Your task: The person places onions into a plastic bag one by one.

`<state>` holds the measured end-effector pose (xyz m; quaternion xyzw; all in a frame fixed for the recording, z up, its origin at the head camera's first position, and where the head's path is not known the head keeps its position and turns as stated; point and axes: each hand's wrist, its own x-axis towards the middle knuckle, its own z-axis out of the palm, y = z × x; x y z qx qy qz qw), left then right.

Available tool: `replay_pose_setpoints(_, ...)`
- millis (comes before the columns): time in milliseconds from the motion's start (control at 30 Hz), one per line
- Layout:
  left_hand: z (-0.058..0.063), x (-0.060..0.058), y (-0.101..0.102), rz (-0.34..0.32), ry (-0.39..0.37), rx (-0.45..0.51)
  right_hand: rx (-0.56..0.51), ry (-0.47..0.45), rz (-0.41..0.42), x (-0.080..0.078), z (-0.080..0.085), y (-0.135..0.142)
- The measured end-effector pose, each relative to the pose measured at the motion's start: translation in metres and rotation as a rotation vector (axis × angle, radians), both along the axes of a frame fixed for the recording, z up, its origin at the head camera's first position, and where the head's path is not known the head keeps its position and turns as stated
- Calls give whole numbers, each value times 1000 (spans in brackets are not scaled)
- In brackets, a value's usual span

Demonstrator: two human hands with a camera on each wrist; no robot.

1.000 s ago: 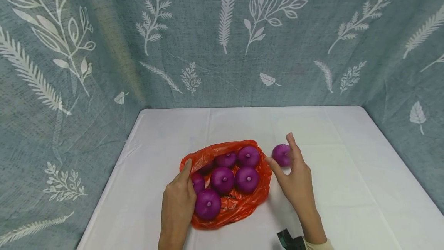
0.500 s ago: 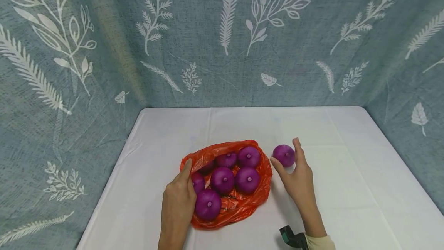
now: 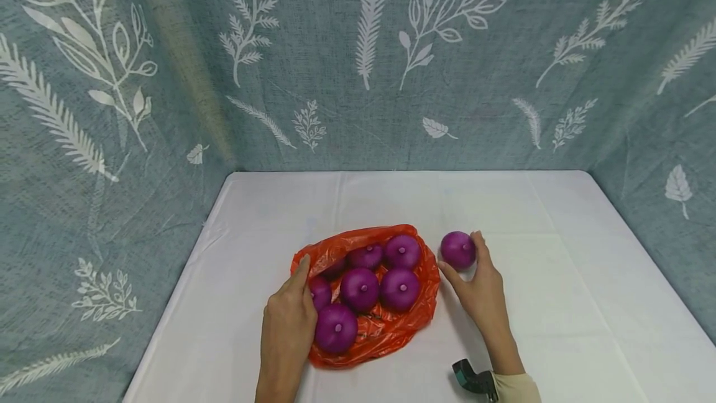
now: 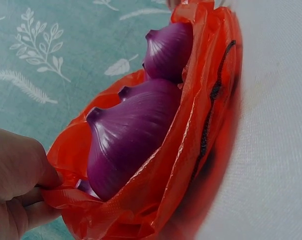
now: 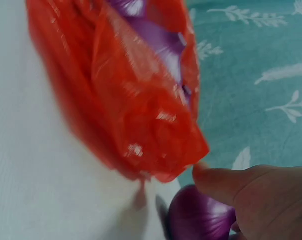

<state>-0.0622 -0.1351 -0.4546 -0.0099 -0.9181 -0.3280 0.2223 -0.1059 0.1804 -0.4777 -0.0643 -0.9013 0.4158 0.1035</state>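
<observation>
A red plastic bag (image 3: 386,338), its mouth spread wide, holds several purple onions (image 3: 360,290). My left hand (image 3: 288,328) grips the bag's left rim. In the left wrist view, the fingers and thumb pinch the plastic (image 4: 73,197) beside an onion (image 4: 131,130). A single onion (image 3: 458,250) sits on the table just right of the bag. Around its near right side is my right hand (image 3: 482,291), thumb and fingers spread. The fingertips are at the onion's right side; the thumb lies between bag and onion. In the right wrist view, the hand (image 5: 271,195) partly hides that loose onion (image 5: 198,215).
A white cloth covers the table (image 3: 587,303). Blue-green curtains (image 3: 481,111) with white leaf prints hang behind and at both sides. A dark device (image 3: 474,381) is strapped at my right wrist, by a beige sleeve (image 3: 517,389).
The right hand's fingers have come down closer to the loose onion's right side. That onion has shifted slightly to the right. My left hand stays on the bag's rim.
</observation>
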Motion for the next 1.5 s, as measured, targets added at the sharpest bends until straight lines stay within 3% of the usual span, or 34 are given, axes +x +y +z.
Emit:
replay_pose_setpoints(433,0,0,0,-4,9,3,18,103,-23,-7,-15,1)
replay_pose_setpoints(733,-1,1,1,-9,11,3,-2,103,-34,-7,-14,4)
replay_pose_setpoints(900,-2,1,0,-6,9,-7,-12,159,-28,-1,-5,2)
replay_pose_setpoints(1133,-1,1,1,-8,9,-16,-44,243,31,17,25,-7)
replay_pose_setpoints(1500,1,1,1,5,-10,-30,-18,268,238,50,43,-29)
